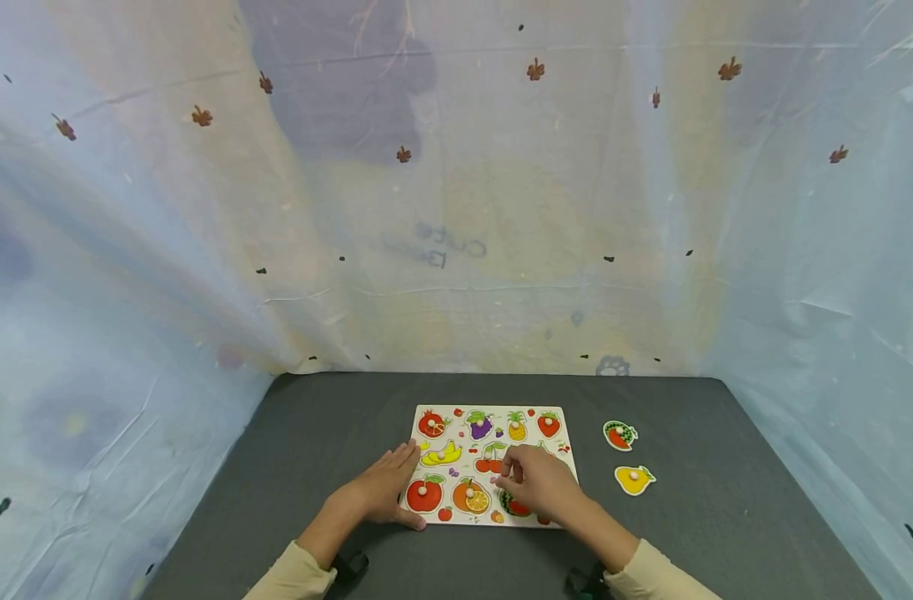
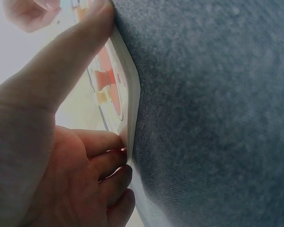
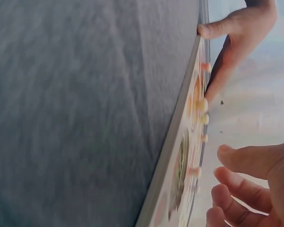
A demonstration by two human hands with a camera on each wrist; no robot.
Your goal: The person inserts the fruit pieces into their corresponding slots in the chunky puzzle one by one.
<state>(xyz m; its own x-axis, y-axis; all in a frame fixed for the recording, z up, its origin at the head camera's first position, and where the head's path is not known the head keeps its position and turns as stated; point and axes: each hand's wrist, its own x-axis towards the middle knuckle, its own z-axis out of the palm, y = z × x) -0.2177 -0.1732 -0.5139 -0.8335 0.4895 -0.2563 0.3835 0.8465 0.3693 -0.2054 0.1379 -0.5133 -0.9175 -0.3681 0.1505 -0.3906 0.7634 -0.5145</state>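
Observation:
A white fruit peg puzzle board [image 1: 462, 479] lies on the dark table, with knobbed pieces such as bananas [image 1: 443, 453], an orange [image 1: 471, 497] and a red apple-like fruit [image 1: 424, 494]. My left hand [image 1: 381, 487] rests at the board's near left corner. Its straight fingers touch the left side and its thumb lies on the near edge. Over the right part of the board hovers my right hand [image 1: 539, 479], partly covering the cherries [image 1: 489, 458] and a watermelon piece [image 1: 514, 505]. In the right wrist view its thumb and bent fingers [image 3: 244, 189] stand apart, with nothing between them.
Right of the board lie two loose pieces, a green-and-red fruit with dark seeds [image 1: 619, 435] and a yellow pear [image 1: 634, 480]. A patterned pale curtain [image 1: 486, 200] hangs behind and beside the dark table [image 1: 336, 417].

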